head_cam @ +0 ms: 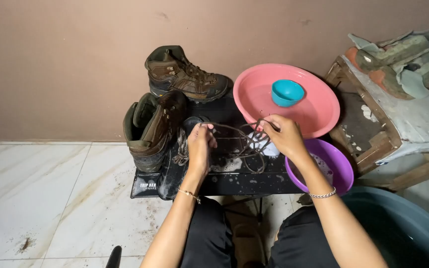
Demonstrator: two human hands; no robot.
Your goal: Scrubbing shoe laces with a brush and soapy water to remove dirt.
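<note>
The person's knees, in black cloth, are nearest. Above them, the left hand (198,144) and right hand (283,133) each pinch a brown shoelace (239,136), stretched between them over the wet black bench (234,181), probably for washing. Boots (175,99) stand at its left corner, a pink basin (319,106) at the right; the floor is tiled.

Left hand (198,144) and right hand (283,134) raised, fingers pinched closed.
</note>
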